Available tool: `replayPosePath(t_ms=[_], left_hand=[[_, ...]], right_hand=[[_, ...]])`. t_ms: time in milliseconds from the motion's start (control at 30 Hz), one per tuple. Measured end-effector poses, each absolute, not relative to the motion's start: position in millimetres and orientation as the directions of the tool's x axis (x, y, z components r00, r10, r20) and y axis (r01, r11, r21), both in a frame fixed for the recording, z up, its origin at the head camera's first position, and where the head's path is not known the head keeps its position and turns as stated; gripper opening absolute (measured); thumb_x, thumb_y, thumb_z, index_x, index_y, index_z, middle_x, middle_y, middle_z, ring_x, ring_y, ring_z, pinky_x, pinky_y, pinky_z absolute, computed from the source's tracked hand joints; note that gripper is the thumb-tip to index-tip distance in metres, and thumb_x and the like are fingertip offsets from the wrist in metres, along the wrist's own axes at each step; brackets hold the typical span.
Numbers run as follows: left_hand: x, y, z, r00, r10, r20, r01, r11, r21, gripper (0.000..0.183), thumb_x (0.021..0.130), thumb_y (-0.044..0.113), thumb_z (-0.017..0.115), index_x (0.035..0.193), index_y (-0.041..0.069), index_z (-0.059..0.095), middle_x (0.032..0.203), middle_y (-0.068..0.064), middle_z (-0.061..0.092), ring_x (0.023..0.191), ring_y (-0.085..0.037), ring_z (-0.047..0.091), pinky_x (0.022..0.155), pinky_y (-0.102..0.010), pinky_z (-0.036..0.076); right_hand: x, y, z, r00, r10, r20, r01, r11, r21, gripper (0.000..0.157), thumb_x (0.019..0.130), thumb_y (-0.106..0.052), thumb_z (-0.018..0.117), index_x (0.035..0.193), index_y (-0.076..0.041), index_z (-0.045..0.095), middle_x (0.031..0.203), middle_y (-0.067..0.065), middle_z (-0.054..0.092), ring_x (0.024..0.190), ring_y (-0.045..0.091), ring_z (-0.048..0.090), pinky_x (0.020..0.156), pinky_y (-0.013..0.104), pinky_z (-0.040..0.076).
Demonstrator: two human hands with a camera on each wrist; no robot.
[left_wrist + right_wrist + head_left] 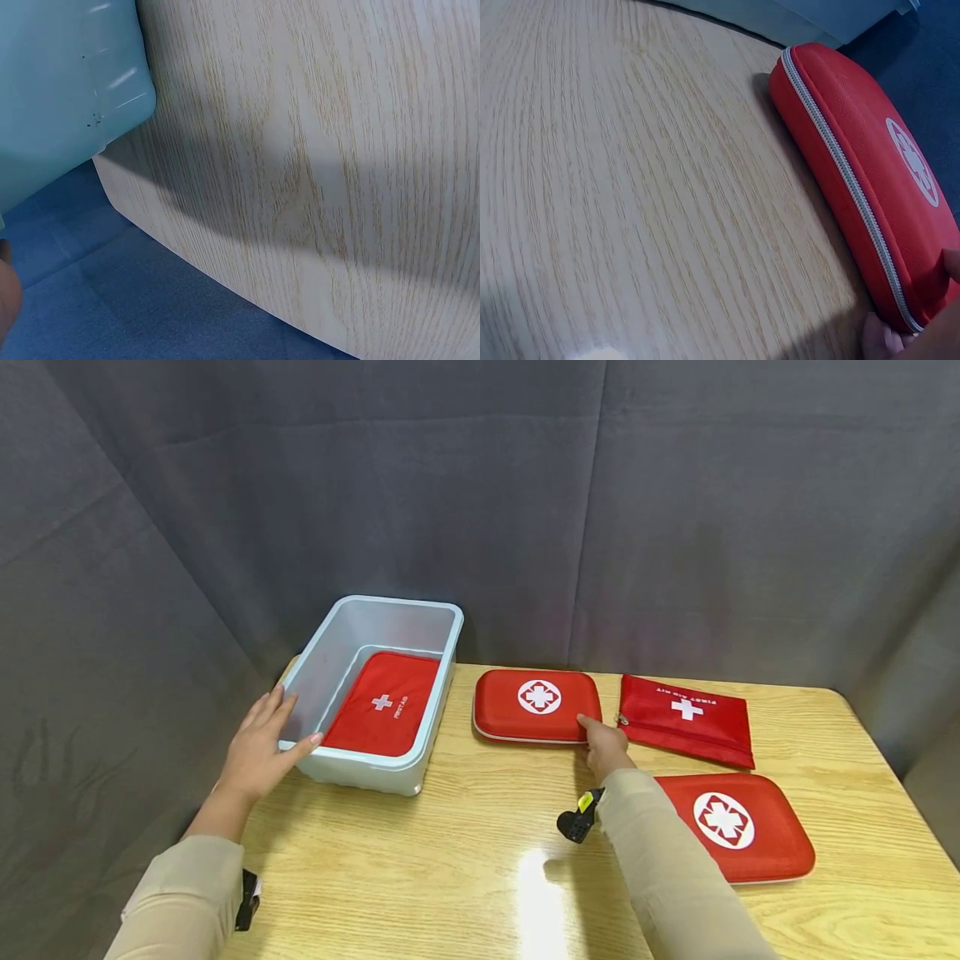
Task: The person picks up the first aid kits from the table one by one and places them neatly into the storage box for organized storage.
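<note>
My right hand (606, 748) pinches the near right corner of a red hard-shell first aid case (517, 706), thumb on top and fingers at its lower edge. In the right wrist view the zipper side of this case (840, 157) faces the camera. My left hand (258, 750), fingers spread, lies at the near left corner of a pale plastic bin (367, 768). Inside the bin, a flat red first aid pouch (382, 727) lies on the bottom. Only a sliver of the left hand (6, 292) shows in the left wrist view.
A red zippered first aid pouch (697, 718) lies right of the gripped case. Nearer, a second red hard case (765, 827) is partly covered by my right sleeve (667, 860). Grey curtain (517, 527) hangs behind the wooden table (420, 877).
</note>
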State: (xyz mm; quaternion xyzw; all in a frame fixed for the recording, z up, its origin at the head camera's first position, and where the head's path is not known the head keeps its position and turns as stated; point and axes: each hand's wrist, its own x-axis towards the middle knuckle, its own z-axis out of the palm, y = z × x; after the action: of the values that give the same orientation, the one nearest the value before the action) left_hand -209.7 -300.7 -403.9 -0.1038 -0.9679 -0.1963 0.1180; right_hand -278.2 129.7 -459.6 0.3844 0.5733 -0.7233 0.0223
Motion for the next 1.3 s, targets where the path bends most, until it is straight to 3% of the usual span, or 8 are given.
replayPosePath(t_ms=[267,367,433,700,900,1167,1300], left_hand=[[-209.7,-301.0,-403.7,-0.949,0.157,0.271,0.252,0.898,0.360,0.073,0.081,0.046,0.050,0.132,-0.002,0.030,0.140,-0.019,0.017,0.127,-0.034,0.011,0.092,-0.056,0.017],[-210.2,-301.7,-403.8,-0.947,0.156,0.279,0.254,0.898,0.359,0.072,0.081,0.046,0.051,0.131,-0.002,0.031,0.140,-0.019,0.017,0.126,-0.034,0.012,0.092,-0.056,0.017],[-210.3,-302.0,-404.0,-0.946,0.158,0.282,0.255,0.900,0.354,0.072,0.081,0.046,0.051,0.131,-0.003,0.031,0.139,-0.019,0.018,0.126,-0.035,0.013,0.092,-0.056,0.017],[-211.8,-302.1,-406.0,-0.948,0.152,0.281,0.249,0.901,0.354,0.074,0.080,0.046,0.052,0.132,-0.002,0.030,0.140,-0.019,0.018,0.125,-0.036,0.015,0.092,-0.056,0.018],[-212.1,-301.8,-405.3,-0.947,0.150,0.284,0.250,0.900,0.358,0.074,0.080,0.046,0.052,0.132,-0.002,0.030,0.139,-0.019,0.018,0.126,-0.035,0.014,0.092,-0.056,0.017],[-212.1,-300.5,-403.2,-0.951,0.148,0.273,0.243,0.903,0.355,0.074,0.080,0.046,0.051,0.132,-0.001,0.029,0.139,-0.019,0.018,0.126,-0.035,0.014,0.092,-0.056,0.017],[-211.4,-301.9,-404.4,-0.948,0.151,0.280,0.249,0.901,0.357,0.074,0.080,0.046,0.051,0.132,-0.001,0.029,0.139,-0.019,0.018,0.125,-0.035,0.015,0.092,-0.056,0.017]], right_hand=[[-287.8,130.1,-464.5,-0.653,0.438,-0.618,0.533,-0.314,-0.786,0.067,0.077,-0.019,0.061,0.130,0.000,0.024,0.129,0.010,0.035,0.109,0.022,0.037,0.076,0.030,0.041],[-290.6,128.5,-464.6,-0.656,0.431,-0.619,0.533,-0.316,-0.785,0.072,0.076,-0.020,0.064,0.130,0.002,0.022,0.129,0.011,0.034,0.111,0.024,0.035,0.080,0.035,0.042],[-291.2,126.1,-463.8,-0.664,0.434,-0.609,0.529,-0.304,-0.793,0.075,0.076,-0.020,0.065,0.131,0.003,0.020,0.131,0.012,0.032,0.115,0.024,0.032,0.090,0.039,0.034],[-285.1,120.8,-462.7,-0.679,0.485,-0.551,0.547,-0.166,-0.820,0.073,0.077,-0.023,0.064,0.131,0.004,0.024,0.131,0.012,0.033,0.116,0.025,0.030,0.097,0.033,0.025],[-282.8,119.4,-454.7,-0.685,0.485,-0.544,0.485,-0.253,-0.837,0.069,0.074,-0.012,0.064,0.130,0.005,0.026,0.130,0.012,0.034,0.116,0.023,0.032,0.096,0.029,0.027],[-285.9,124.8,-447.4,-0.631,0.447,-0.634,0.469,-0.431,-0.771,0.075,0.068,0.001,0.066,0.128,0.003,0.023,0.129,0.007,0.031,0.115,0.021,0.030,0.094,0.028,0.029],[-289.0,126.4,-447.9,-0.628,0.414,-0.659,0.507,-0.425,-0.750,0.074,0.068,-0.002,0.068,0.128,-0.001,0.024,0.128,0.003,0.034,0.110,0.017,0.034,0.082,0.018,0.036]])
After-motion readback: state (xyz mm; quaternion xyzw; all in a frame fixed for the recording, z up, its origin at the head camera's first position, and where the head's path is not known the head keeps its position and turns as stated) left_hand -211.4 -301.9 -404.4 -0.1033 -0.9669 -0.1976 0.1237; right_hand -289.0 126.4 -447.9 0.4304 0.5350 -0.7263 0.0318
